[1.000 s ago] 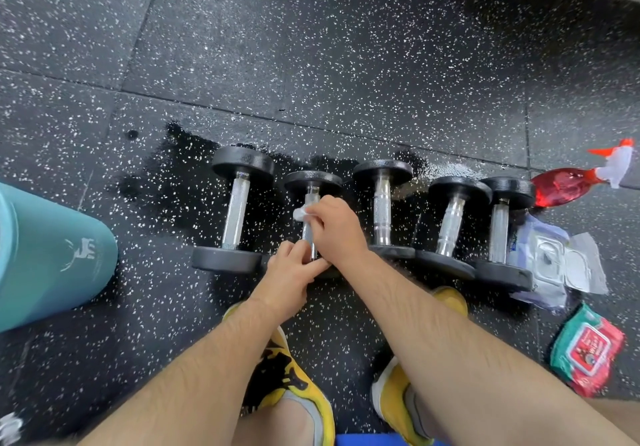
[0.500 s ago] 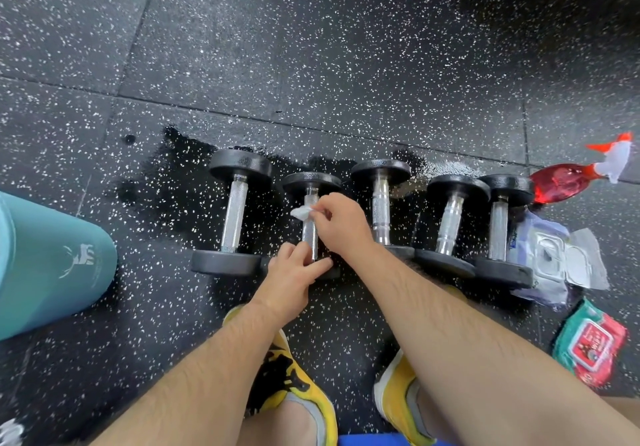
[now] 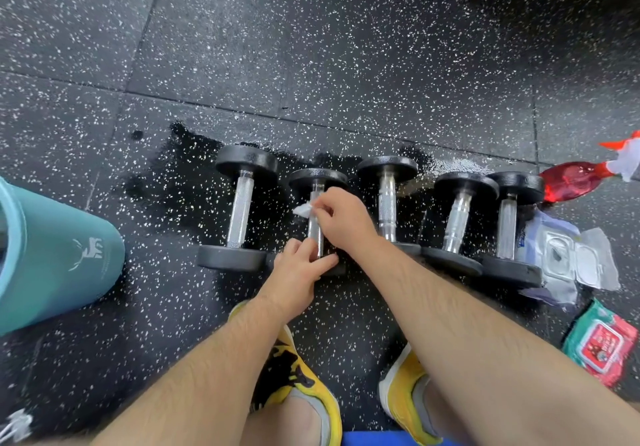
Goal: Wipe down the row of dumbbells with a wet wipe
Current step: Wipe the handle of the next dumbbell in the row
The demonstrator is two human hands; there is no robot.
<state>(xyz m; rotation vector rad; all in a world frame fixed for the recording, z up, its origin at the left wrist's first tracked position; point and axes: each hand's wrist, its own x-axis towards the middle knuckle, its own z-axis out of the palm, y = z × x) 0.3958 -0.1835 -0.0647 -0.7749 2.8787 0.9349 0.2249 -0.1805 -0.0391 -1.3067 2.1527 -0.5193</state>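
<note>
Five close-set dumbbells (image 3: 387, 203), right hand (image 3: 343, 222) pinches wipe (image 3: 304, 210), open floor (image 3: 346, 64) beyond row

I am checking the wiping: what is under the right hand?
A white wet wipe sticks out from the right hand, on the handle of the second dumbbell from the left. The rest of the wipe is covered.

Both bare forearms are stretched forward, converging. The right hand (image 3: 343, 220) is held farther out, knuckles up, fingers pinched on a wet wipe (image 3: 304, 209) — the left hand (image 3: 298, 269) is set nearer, fingers curled round the near end of a dumbbell handle (image 3: 316, 234)
</note>
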